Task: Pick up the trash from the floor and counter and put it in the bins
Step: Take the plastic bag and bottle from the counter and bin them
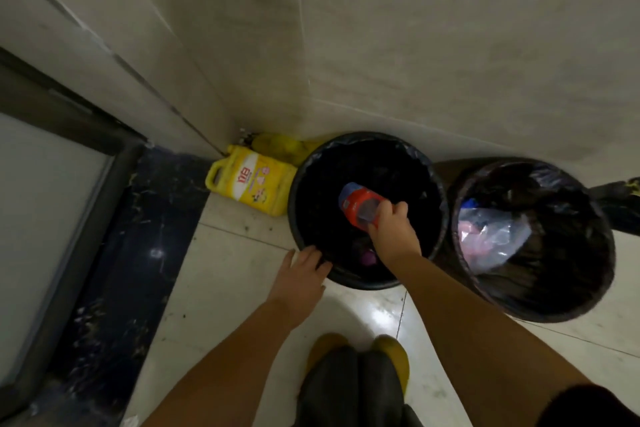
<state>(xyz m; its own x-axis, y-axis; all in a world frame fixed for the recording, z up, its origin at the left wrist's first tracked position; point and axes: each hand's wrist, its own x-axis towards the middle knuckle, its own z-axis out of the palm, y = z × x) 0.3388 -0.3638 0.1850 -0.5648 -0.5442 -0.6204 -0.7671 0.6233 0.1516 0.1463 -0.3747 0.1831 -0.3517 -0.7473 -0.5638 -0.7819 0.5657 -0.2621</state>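
Observation:
Two round bins lined with black bags stand against the tiled wall. Over the mouth of the left bin [301,218] my right hand [394,229] grips a clear plastic bottle [360,206] with a red label and a blue end, lying tilted. My left hand [304,270] rests on that bin's near rim, fingers curled over the edge. Deep inside the left bin a small purple object [367,256] shows. The right bin [595,295] holds crumpled clear and pink plastic [491,236].
A yellow jug [249,180] lies on the floor in the corner, left of the left bin, with a yellow cloth [280,146] behind it. A dark marble threshold [131,253] and a door frame run along the left. My yellow shoes [391,350] stand on the pale floor tiles.

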